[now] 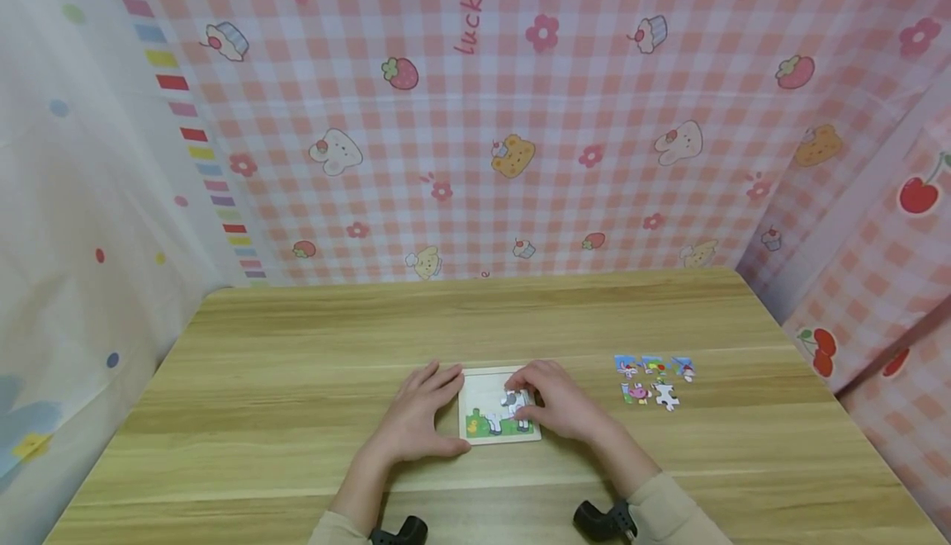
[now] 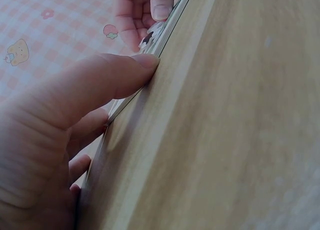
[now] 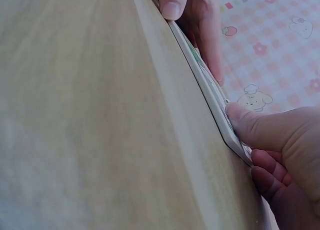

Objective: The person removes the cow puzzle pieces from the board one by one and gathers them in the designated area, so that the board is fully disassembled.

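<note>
A small wooden jigsaw tray lies on the table, with green-and-white picture pieces along its lower part. My left hand rests at the tray's left side, thumb at the lower corner and fingers stretched to the upper one. In the left wrist view, that thumb presses along the rim. Over the tray's right side, my right hand pinches a puzzle piece showing a white animal with a dark patch. Its thumb lies over the tray near a corner in the right wrist view.
Several loose puzzle pieces lie on the wooden table right of the tray, in two rough rows. A pink checked curtain hangs behind the table. Black wrist devices sit near both sleeves.
</note>
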Tool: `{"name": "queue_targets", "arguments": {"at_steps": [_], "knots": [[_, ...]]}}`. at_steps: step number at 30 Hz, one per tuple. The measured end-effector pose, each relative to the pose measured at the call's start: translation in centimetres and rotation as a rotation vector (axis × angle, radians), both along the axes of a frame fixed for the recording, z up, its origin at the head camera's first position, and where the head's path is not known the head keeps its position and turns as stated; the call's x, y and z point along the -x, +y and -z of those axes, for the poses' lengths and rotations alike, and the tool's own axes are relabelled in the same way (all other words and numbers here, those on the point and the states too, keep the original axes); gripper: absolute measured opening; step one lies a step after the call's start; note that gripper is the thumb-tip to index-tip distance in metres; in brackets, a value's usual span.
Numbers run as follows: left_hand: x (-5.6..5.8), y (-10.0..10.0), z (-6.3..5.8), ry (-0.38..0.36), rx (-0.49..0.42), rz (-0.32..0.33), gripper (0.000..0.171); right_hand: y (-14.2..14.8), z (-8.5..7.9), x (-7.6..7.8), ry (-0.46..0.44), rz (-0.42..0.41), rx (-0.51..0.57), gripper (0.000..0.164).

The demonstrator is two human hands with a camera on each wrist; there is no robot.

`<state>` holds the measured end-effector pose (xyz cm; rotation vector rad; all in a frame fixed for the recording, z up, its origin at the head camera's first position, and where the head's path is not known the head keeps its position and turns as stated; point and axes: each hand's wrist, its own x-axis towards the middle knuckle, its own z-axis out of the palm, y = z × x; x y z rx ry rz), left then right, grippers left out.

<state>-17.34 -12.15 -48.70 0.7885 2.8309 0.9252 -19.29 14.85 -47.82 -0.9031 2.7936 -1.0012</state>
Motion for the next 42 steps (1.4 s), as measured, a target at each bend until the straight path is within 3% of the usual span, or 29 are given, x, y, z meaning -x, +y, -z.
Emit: {"name": "queue_targets", "arguments": {"at_steps": [10,26,42], "knots": [[-0.09,0.09,-0.44,0.0,0.025,-0.004,0.094,0.16,0.09,-0.08,0.006,-0.008,0.065,0.028],[-0.2,0.08,-0.51,0.001,0.015,-0.004,0.094,0.9,0.15,0.16,-0.06,-0.055,0.159,0.025],[-0.05,0.0,-0.14,0.004,0.017,-0.006,0.095,0.69,0.08,0.11,0.006,-0.064,0.098,0.022]]}}
